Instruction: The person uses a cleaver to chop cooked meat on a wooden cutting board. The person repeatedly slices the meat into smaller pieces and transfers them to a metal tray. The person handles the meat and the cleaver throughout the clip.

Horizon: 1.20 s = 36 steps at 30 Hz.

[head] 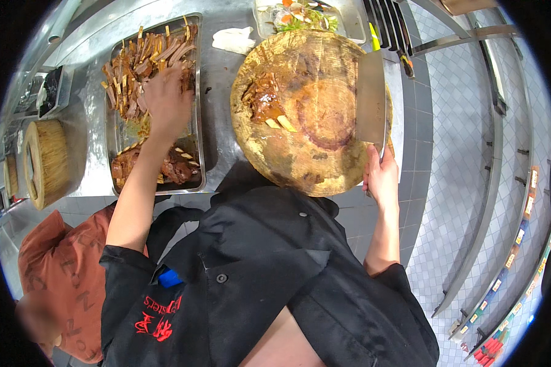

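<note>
My left hand [169, 98], somewhat blurred, is over the heap of cut ribs [131, 75] in a metal tray [201, 137]; whether its fingers hold a rib cannot be seen. Larger uncut rib pieces [177, 169] lie at the tray's near end, partly behind my forearm. With my right hand [381, 172] I grip a cleaver [371, 98], its broad blade resting along the right side of a round wooden chopping block [317, 169]. One glazed rib piece [265, 98] with two bone ends showing sits on the block's left part.
Beyond the block stand a tub of vegetable scraps [356, 32] and a knife rack [385, 23]. A white cloth [234, 40] lies between tray and block. Another wooden block [50, 160] is at the left. A person in an orange shirt [69, 275] is close at the lower left.
</note>
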Motion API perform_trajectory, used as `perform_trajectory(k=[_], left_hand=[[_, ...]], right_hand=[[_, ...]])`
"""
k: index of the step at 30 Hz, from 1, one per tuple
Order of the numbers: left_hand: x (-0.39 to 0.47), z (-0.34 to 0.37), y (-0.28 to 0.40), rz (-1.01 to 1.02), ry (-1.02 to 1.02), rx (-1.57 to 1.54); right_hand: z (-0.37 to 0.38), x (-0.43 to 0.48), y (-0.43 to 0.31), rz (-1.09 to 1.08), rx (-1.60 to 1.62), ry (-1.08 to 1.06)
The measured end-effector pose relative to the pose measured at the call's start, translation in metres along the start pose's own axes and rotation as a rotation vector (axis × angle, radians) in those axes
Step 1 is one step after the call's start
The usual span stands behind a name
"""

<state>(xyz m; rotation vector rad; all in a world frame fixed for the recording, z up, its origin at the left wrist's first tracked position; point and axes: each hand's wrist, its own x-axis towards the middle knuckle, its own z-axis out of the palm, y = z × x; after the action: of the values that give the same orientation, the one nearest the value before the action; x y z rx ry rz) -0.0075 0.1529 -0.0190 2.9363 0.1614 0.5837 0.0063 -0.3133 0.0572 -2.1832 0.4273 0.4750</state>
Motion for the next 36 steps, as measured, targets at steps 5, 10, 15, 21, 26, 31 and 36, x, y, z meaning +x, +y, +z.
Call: perform_trajectory(k=[5, 10, 15, 21, 26, 31, 36], left_hand=[[0.05, -0.017, 0.138, 0.753, -0.531, -0.443], [0.098, -0.017, 0.196, 0.817, -1.138, -0.072], [0.131, -0.014, 0.178, 0.83, -1.127, -0.19], [0.142, -0.012, 0.117, 0.385, -0.594, -0.615], [0.106, 0.004, 0.109, 0.183, -0.068, -0.688], [0.038, 0.011, 0.129, 0.344, 0.252, -0.578], [-0.001, 0.014, 0.142, 0.335, 0.286, -0.578]], right_hand=[[0.001, -0.003, -0.003, -0.019, -0.012, -0.003], [0.004, -0.007, -0.003, -0.027, 0.003, 0.026], [0.007, -0.009, 0.001, -0.04, 0.037, 0.056], [0.002, -0.008, 0.001, -0.036, 0.014, 0.05], [0.0, -0.005, -0.002, -0.04, 0.002, 0.037], [0.006, -0.006, 0.003, -0.152, -0.133, 0.097], [0.04, -0.032, -0.006, -0.143, 0.21, -0.112]])
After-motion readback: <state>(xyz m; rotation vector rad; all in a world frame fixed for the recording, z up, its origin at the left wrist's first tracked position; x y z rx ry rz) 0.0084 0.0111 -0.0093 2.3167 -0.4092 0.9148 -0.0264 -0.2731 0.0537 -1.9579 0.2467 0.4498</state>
